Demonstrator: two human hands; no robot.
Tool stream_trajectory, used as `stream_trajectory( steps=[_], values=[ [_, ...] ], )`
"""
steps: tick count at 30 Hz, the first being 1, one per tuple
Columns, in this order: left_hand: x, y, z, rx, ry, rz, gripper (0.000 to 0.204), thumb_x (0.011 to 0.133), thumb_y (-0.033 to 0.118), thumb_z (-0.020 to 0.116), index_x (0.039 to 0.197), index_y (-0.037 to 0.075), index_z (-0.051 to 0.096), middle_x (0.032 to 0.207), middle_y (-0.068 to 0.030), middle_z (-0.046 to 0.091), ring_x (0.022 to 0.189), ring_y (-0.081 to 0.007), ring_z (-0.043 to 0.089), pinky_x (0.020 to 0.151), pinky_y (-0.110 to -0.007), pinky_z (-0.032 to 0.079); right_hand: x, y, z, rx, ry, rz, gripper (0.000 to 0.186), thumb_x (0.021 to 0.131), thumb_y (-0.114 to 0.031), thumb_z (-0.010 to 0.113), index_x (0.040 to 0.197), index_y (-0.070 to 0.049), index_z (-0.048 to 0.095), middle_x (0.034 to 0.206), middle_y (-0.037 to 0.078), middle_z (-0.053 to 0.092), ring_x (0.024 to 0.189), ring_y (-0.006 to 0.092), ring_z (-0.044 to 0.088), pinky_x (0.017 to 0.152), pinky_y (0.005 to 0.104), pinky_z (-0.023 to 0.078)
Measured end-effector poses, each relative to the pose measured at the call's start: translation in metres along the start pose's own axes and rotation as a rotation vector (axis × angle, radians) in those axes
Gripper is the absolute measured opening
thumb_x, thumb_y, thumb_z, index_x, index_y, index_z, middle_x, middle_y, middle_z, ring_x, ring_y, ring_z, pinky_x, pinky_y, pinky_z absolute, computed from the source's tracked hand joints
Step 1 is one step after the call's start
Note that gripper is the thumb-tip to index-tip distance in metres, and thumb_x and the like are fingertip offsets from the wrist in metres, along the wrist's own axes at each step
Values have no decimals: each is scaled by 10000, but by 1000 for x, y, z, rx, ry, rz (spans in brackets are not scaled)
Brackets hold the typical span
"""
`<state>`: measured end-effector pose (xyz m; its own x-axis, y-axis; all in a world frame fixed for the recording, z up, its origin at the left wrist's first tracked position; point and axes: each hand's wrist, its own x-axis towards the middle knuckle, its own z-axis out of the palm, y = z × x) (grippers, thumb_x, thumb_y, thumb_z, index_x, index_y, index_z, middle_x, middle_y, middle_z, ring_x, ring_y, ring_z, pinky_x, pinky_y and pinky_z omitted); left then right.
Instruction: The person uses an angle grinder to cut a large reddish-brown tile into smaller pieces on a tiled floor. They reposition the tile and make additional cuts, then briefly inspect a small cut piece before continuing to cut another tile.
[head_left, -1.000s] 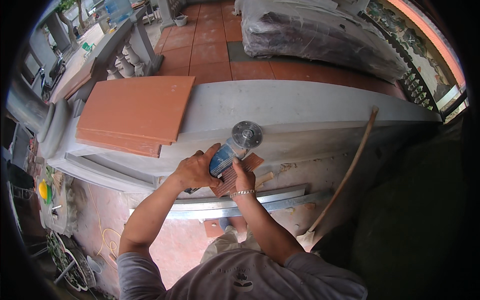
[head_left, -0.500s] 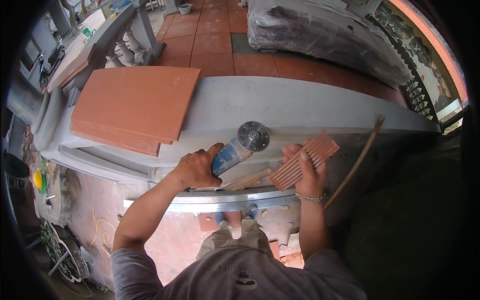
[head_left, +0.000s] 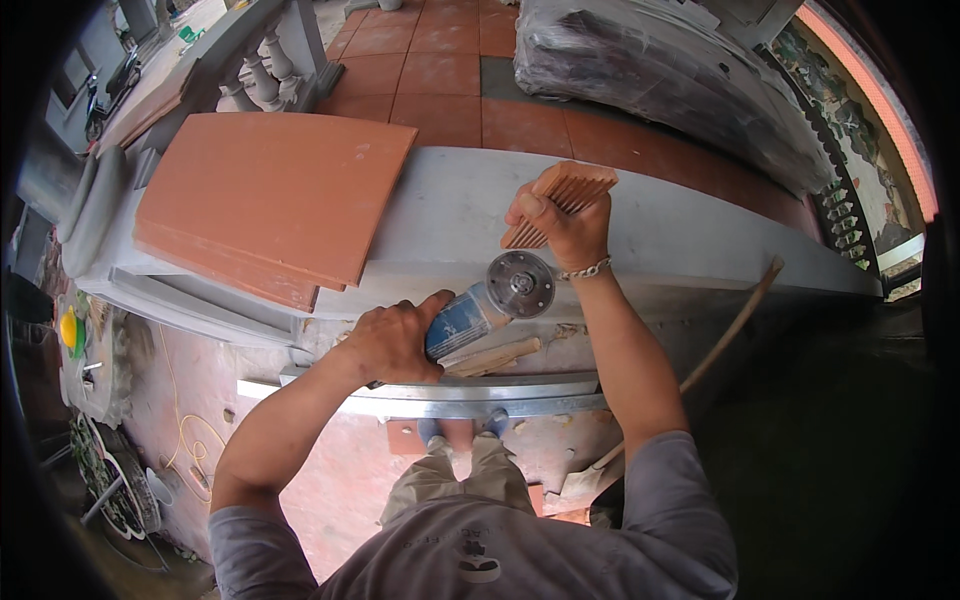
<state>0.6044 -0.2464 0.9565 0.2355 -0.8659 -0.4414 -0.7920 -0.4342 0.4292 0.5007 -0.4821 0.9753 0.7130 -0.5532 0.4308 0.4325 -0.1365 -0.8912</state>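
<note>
My left hand (head_left: pixel 393 342) is closed around the body of a blue angle grinder (head_left: pixel 463 322). Its round cutting disc (head_left: pixel 520 284) faces up, just below my right wrist. In my right hand (head_left: pixel 572 228) is a cut piece of terracotta tile (head_left: pixel 575 186) with a ridged face, gripped between thumb and fingers. The piece is raised over the grey ledge (head_left: pixel 470 190), tilted, and apart from the disc. Large flat terracotta tiles (head_left: pixel 275 190) lie stacked on the ledge to the left.
A metal straightedge bar (head_left: pixel 480 396) crosses in front of my feet, with wood scraps (head_left: pixel 497 356) behind it. At the right a wooden handle (head_left: pixel 735 318) leans on the ledge. Beyond stands a plastic-wrapped stack (head_left: pixel 670 80) on the tiled floor. A yellow cord (head_left: pixel 195 445) lies at the left.
My right hand has moved up and to the left with the tile piece, from beside the ledge's front to above its top. The grinder has shifted only slightly in the picture.
</note>
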Motion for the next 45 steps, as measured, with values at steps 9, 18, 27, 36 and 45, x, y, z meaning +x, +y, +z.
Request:
stream_trajectory(
  steps=[9,18,27,36,45],
  values=[
    [7,-10,-4,40,13,70,1020,667,388,835,1548,143,382,1081,-257,695,1026,-415,708,911,-469,560,3,6,-13,16,-54,-18,269,874,-218,836,889,-40,636,743,103,710,657,188,708,606,348,608],
    [13,-14,-13,17,-26,107,1023,656,384,845,1535,114,397,1031,-258,713,994,-413,715,883,-471,562,-5,1,-4,128,-55,-70,246,845,-107,839,890,-22,612,753,104,714,644,166,714,560,327,611],
    [17,-15,-14,15,-44,118,988,659,366,830,1518,100,420,1017,-245,723,976,-407,720,860,-470,566,0,2,-7,79,-33,-92,222,795,2,805,874,-11,598,716,115,711,621,164,714,555,338,613],
    [20,-16,-12,-25,-23,131,993,636,308,833,1517,108,422,959,-231,727,922,-393,727,845,-449,567,-2,1,-10,113,-18,-57,200,806,-17,789,844,8,595,737,139,704,618,200,716,526,374,614],
    [21,-17,-12,-34,-10,144,999,632,316,839,1516,104,424,969,-229,734,928,-393,725,837,-458,565,-5,7,-8,41,-40,-3,229,766,3,805,838,-15,588,728,112,702,608,157,691,545,344,604]
  ],
)
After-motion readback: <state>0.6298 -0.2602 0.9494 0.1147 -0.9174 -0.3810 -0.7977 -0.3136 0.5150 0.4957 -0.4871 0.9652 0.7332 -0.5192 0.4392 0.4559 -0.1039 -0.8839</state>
